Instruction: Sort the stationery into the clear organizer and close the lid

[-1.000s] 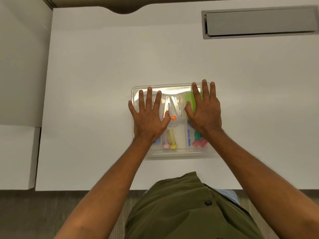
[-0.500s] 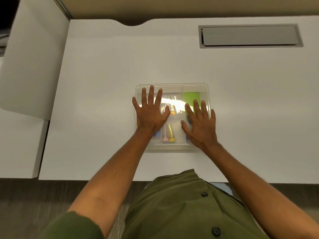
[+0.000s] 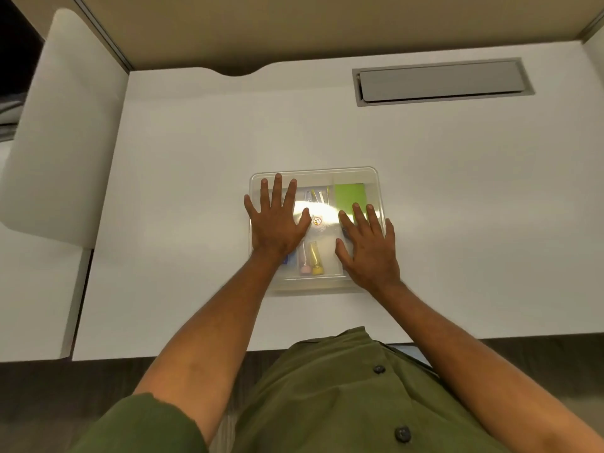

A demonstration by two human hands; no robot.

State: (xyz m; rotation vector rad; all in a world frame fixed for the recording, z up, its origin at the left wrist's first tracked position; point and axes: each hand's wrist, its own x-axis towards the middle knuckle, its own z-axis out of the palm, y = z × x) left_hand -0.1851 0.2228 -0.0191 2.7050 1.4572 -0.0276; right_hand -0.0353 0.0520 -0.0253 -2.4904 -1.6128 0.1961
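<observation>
The clear organizer (image 3: 354, 173) sits in the middle of the white desk with its transparent lid on top. My left hand (image 3: 277, 220) lies flat on the lid's left half, fingers spread. Flat on the right half, nearer the front edge, rests my right hand (image 3: 367, 246). Through the lid I see a green sticky-note pad (image 3: 349, 197) at the back right, a pink marker (image 3: 304, 260) and a yellow marker (image 3: 316, 261) at the front, metal clips (image 3: 315, 196) in the middle, and a round orange sticker (image 3: 317, 220). My hands hide the other compartments.
A grey cable hatch (image 3: 441, 81) is set into the desk at the back right. A white side panel (image 3: 62, 125) stands at the left, with a lower white surface (image 3: 32, 295) beside the desk. A beige partition (image 3: 294, 27) runs along the back.
My right hand has slid back from the lid's far right part toward the front right. The left hand stays pressed on the lid. The camera has tilted up.
</observation>
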